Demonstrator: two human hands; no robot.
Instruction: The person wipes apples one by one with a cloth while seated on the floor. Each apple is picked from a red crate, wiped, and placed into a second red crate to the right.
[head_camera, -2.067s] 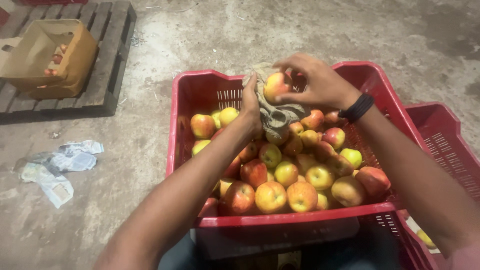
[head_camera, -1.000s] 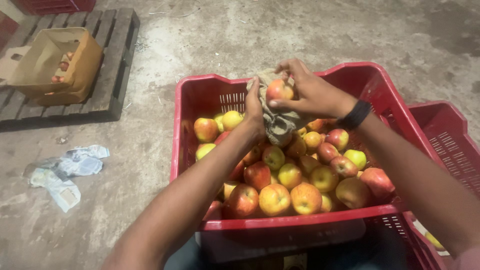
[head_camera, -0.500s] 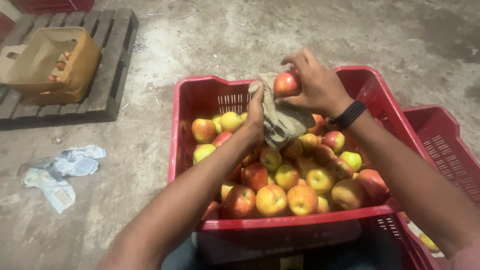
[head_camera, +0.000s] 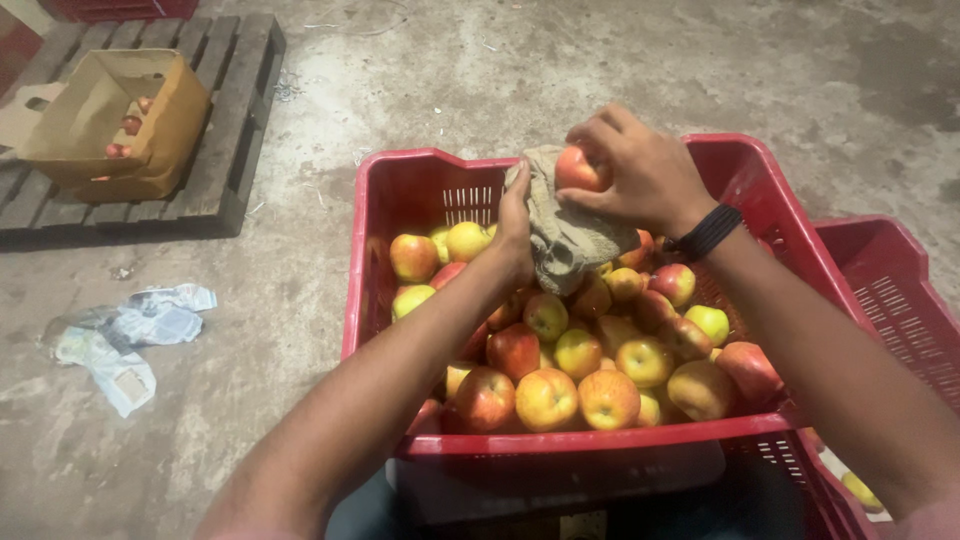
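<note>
Closed on a beige cloth (head_camera: 570, 240), my left hand (head_camera: 515, 235) has a full grip just left of centre, and my right hand (head_camera: 640, 180) has its grip wrapped round one red apple (head_camera: 578, 168), held above the far side of the red crate (head_camera: 400, 170), touching the cloth's top edge.

Sweeping from the left: in the upper left of the frame a cardboard box (head_camera: 170, 130) sits on a wooden pallet (head_camera: 230, 170); below it crumpled paper (head_camera: 130, 330) lies on the concrete floor. The middle holds the crate, heaped with loose apples (head_camera: 580, 360). At the right edge a second red crate (head_camera: 900, 290) shows.

I judge the step to be wiping this apple. A next move calls for a firm hold while the fruit turns against the cloth
</note>
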